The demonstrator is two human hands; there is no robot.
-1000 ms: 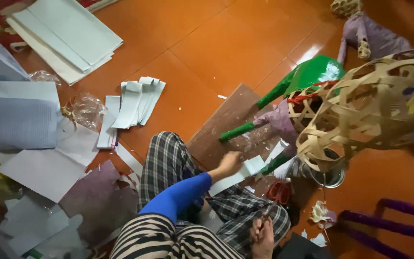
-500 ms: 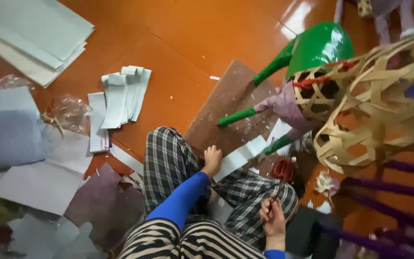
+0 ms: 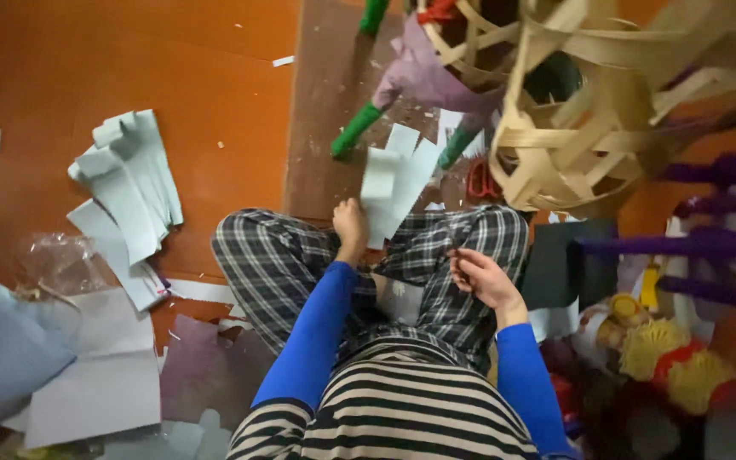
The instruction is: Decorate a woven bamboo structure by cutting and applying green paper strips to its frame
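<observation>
I sit cross-legged on an orange floor in checked trousers. My left hand [image 3: 352,228] grips several pale paper strips [image 3: 395,182] and lifts them over my knee, above a brown board [image 3: 319,102]. My right hand [image 3: 484,278] rests on my right thigh with the fingers curled loosely; nothing shows in it. A woven bamboo frame [image 3: 572,119] hangs close at the upper right, partly covered with purple paper [image 3: 423,77] and standing on green sticks [image 3: 355,130].
A heap of cut pale strips [image 3: 129,183] lies to the left, with larger paper sheets [image 3: 95,375] and crumpled clear plastic [image 3: 61,260] nearer. Red scissors [image 3: 479,181] lie under the frame. Purple rods [image 3: 709,238] and yellow-red tassels [image 3: 666,349] crowd the right side.
The view has swung down and closer over my lap. My left hand has raised the paper strips off my knee. My right hand has moved up onto my right thigh.
</observation>
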